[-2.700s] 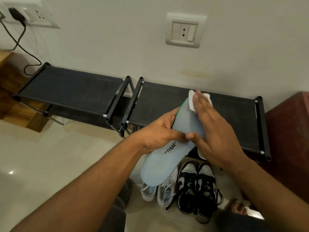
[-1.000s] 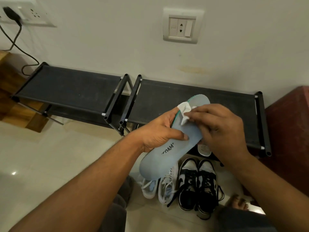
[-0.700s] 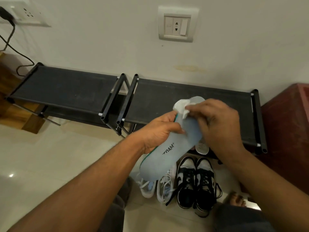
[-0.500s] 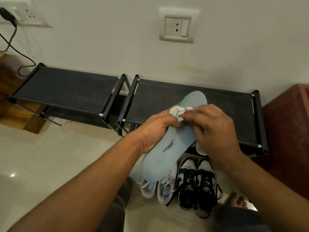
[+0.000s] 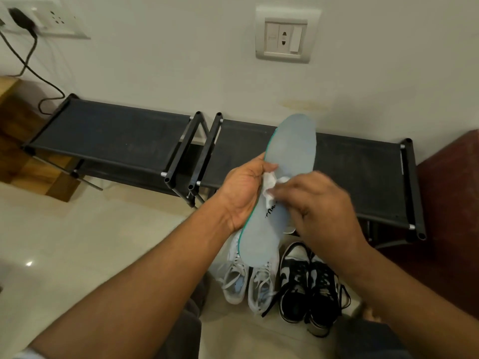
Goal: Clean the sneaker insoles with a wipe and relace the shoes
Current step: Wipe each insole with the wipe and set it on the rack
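The insole (image 5: 287, 156) is being held up in the air above the shoes, not lying on anything. Its long axis is running from the heel end, down near the person's body, up and slightly right to the toe end pointing at the wall. The left hand (image 5: 243, 193) is wrapping its grip around the insole's left edge about halfway along, with the thumb lying over the top face. The right hand (image 5: 324, 203), a bit blurry, is reaching in from the right, its grip pinching a scrunched white wipe (image 5: 270, 183) against the middle of the insole, just beside the left thumb. So there's insole lying both toe-ward and heel-ward of the wipe, and I'm guessing the right hand is the one placed for stroking along that axis. 2 pairs of sneakers, white ones (image 5: 248, 281) and black-and-white ones (image 5: 308, 286), are sitting on the floor underneath.
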Motion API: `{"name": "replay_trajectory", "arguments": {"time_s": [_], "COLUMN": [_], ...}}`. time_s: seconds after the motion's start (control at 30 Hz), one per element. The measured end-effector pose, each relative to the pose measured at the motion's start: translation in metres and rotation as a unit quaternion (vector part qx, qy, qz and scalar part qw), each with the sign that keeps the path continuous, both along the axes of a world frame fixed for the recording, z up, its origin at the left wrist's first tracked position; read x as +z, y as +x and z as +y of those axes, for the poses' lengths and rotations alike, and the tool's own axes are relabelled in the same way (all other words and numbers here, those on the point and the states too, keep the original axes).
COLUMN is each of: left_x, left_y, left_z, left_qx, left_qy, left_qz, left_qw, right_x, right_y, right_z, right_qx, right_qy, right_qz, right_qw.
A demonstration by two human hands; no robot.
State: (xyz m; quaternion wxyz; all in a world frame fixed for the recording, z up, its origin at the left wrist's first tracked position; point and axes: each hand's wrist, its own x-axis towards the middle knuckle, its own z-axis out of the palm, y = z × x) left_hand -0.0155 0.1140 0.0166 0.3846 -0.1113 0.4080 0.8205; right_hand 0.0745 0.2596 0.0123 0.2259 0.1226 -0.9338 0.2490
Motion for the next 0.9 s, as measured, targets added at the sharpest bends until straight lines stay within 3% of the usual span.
{"name": "replay_trajectory", "arguments": {"time_s": [0.03, 0.17, 0.27, 0.4, 0.5, 0.67, 0.8, 0.9], "left_x": [0.0, 0.002, 0.001, -0.001, -0.005, -0.006, -0.006, -0.005], "left_y": [-0.001, -0.002, -0.004, -0.006, -0.011, -0.021, -0.024, -0.029], "left_z": [0.001, 0.005, 0.005, 0.005, 0.001, -0.003, -0.005, -0.007], "left_qx": [0.001, 0.015, 0.027, 0.038, 0.054, 0.082, 0.081, 0.082], "left_qy": [0.003, 0.016, 0.003, -0.002, 0.002, 0.069, 0.116, 0.133], "left_qz": [-0.007, -0.016, -0.027, -0.024, -0.039, -0.08, -0.09, -0.105], "left_qw": [1.0, 1.0, 0.999, 0.999, 0.998, 0.991, 0.986, 0.982], "right_x": [-0.001, 0.0, 0.002, 0.001, 0.002, -0.005, -0.006, -0.005], "right_y": [0.0, -0.015, -0.001, -0.011, 0.005, -0.002, 0.012, -0.002], "right_z": [-0.001, 0.01, -0.016, -0.001, -0.025, -0.013, -0.034, -0.014], "right_qx": [0.02, -0.056, 0.049, 0.0, 0.074, 0.03, 0.092, 0.016], "right_qy": [0.004, -0.064, -0.031, -0.079, -0.053, -0.098, -0.074, -0.102], "right_qz": [0.002, -0.012, -0.013, -0.037, -0.037, -0.037, -0.013, 0.006], "right_qw": [1.0, 0.996, 0.998, 0.996, 0.995, 0.994, 0.993, 0.995]}}
